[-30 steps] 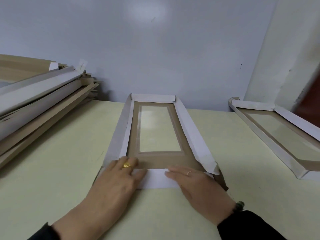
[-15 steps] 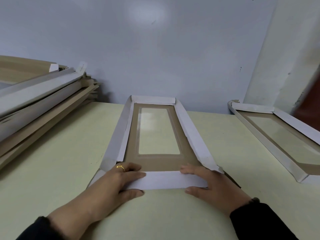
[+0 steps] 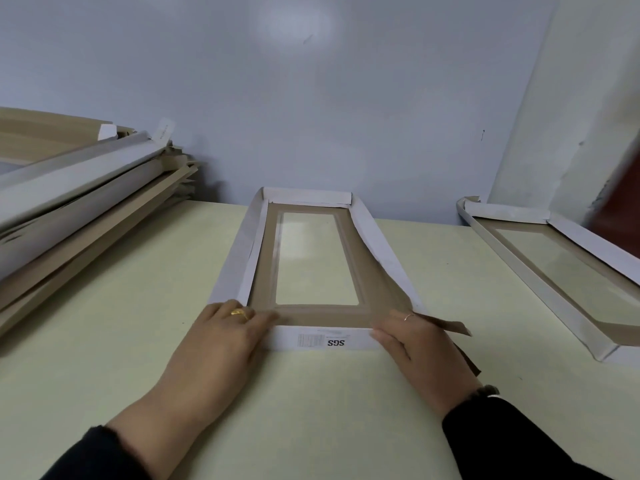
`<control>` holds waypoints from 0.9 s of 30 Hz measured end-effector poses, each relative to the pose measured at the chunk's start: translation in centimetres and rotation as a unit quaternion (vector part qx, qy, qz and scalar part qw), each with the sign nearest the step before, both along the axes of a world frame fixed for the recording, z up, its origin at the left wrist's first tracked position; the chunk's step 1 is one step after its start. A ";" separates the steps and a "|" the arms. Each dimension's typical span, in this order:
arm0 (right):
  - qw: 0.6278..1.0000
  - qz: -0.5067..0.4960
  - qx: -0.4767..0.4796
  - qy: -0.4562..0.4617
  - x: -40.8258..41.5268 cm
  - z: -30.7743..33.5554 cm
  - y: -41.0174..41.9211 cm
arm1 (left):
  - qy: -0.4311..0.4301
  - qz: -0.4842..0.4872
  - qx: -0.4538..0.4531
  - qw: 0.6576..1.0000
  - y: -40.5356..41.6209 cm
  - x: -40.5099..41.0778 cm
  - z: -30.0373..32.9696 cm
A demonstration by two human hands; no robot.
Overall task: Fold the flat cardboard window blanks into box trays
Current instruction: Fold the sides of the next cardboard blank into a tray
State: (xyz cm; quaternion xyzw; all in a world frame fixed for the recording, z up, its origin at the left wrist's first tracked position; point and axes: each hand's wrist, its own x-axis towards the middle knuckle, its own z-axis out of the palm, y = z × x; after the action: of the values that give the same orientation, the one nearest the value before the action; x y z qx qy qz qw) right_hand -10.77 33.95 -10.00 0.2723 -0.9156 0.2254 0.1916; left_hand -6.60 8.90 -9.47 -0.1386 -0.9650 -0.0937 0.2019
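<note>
— Two hands on one blank; where does it lie?
— The window blank lies on the pale table, long axis running away from the person toward the far wall; both hands sit at its near short end.
— And the grips?
— The left hand curls over the near-left corner, fingers on the brown panel, gripping the corner; the right hand clasps the near-right corner likewise; between them the near end flap, white with a printed label, stands raised.
— What does the coming move turn on?
— Likely the right corner; a brown tab sticks out just right of the right hand, so that hand is nearer and the tuck would go inward, leftward, across the short axis.
— Anything else about?
— A folded tray far right; a stack of blanks far left.
</note>
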 end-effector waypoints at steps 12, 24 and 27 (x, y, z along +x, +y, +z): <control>0.986 -0.062 0.155 0.011 -2.2 -2.1 -0.9 | -0.111 0.003 -0.005 0.994 0.7 -2.8 -2.3; 0.996 -0.053 0.061 -0.038 -1.3 -0.5 -0.9 | -0.022 -0.013 0.027 0.999 0.4 -2.5 -1.6; 0.996 -0.051 0.074 -0.016 -0.7 -0.3 -0.7 | -0.021 -0.032 0.077 0.996 0.4 -1.5 -0.6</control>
State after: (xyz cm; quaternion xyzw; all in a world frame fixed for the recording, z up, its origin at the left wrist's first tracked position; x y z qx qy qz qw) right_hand -11.43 33.22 -10.27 0.2350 -0.9455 0.1510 0.1672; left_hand -8.08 9.26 -10.07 -0.1518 -0.9539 -0.1773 0.1884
